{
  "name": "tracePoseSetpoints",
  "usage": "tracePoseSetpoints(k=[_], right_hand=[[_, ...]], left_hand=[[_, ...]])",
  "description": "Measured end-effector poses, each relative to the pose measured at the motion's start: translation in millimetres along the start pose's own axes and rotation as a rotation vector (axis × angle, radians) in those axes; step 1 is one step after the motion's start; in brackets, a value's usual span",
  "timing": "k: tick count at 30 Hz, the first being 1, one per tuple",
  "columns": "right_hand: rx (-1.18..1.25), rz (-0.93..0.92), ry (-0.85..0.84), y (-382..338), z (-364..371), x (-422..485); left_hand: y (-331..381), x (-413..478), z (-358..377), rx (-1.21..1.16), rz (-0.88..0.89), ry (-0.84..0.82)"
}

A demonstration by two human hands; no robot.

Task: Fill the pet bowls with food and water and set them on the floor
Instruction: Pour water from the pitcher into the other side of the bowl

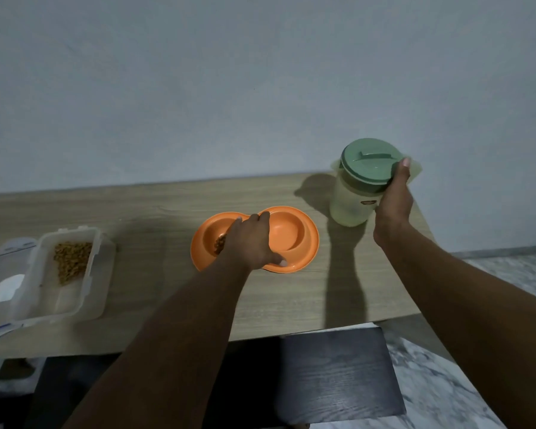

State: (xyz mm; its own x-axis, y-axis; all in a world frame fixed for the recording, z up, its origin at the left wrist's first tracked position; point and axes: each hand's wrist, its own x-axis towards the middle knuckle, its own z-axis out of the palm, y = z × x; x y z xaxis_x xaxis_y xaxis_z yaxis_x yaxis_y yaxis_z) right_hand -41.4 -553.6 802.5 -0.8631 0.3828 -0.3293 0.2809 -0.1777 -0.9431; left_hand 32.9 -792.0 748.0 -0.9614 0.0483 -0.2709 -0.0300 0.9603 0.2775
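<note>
An orange double pet bowl (294, 236) lies on the wooden table (155, 212). Brown kibble (219, 243) shows in its left well; the right well looks empty. My left hand (254, 239) lies over the middle of the bowl, thumb on the near rim and fingers stretched to the far rim. A pale green jug (350, 202) with a darker green lid (367, 164) stands upright at the table's far right. My right hand (395, 199) grips the jug at its right side, thumb up against the lid's edge.
A clear plastic food container (72, 274) with kibble (73, 260) stands open at the left, its lid (7, 283) beside it. A dark chair seat (338, 376) sits below the table's near edge. Marbled floor (446, 382) shows at the right; a wall backs the table.
</note>
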Motion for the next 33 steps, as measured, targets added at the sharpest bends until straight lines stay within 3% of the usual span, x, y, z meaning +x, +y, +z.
tracePoseSetpoints(k=[9,14,33], right_hand=[[0.129,0.095,-0.228,-13.3,-4.2,22.6],[0.191,0.159,-0.190,-15.4,-5.1,24.8],[0.106,0.071,-0.278,-11.1,1.2,34.6]], left_hand=[[4.7,-1.8,-4.3,-0.005,-0.022,-0.017],[6.7,-0.3,-2.4,-0.011,-0.034,-0.017],[4.9,0.9,-2.0,-0.065,-0.017,-0.005]])
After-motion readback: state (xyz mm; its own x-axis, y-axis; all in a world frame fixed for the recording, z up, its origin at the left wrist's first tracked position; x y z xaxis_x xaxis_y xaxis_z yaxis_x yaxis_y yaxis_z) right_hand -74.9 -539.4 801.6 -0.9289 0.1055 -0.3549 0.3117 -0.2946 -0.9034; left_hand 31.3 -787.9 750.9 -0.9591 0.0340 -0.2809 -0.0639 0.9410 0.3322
